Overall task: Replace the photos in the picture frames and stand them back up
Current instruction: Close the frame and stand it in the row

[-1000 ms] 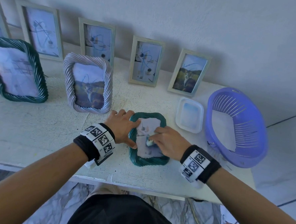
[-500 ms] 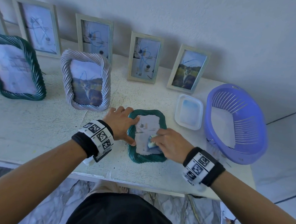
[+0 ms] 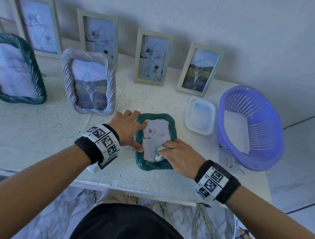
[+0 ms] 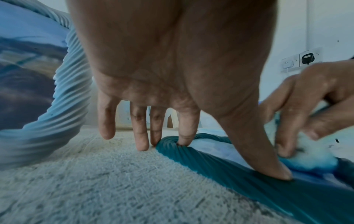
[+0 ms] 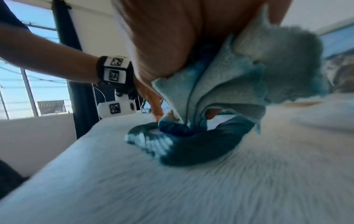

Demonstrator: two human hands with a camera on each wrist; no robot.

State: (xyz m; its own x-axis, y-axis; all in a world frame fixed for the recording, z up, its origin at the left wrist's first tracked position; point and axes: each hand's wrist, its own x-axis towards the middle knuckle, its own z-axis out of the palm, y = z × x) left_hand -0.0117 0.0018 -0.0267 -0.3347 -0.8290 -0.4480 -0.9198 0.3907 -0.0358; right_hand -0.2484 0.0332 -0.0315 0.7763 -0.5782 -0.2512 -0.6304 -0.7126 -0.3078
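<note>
We see the small green frame (image 3: 151,162) lying flat near the table (image 3: 41,140) front edge, at 6 o'clock from the row of standing frames. Our left hand (image 3: 127,129) rests at the frame's 9 o'clock side, fingers (image 4: 141,133) straight and slightly apart, thumb and forefinger pressing the ribbed rim. Our right hand (image 3: 178,155) sits at its 4 o'clock corner, fingers bunched tight around a cloth (image 5: 229,78) pressed onto the photo (image 3: 154,135). The lilac basket (image 3: 227,109) stands at 3 o'clock.

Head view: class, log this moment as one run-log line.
left hand steadies flat teal rope-twist frame | right hand presses crumpled cloth onto it | white table
</note>
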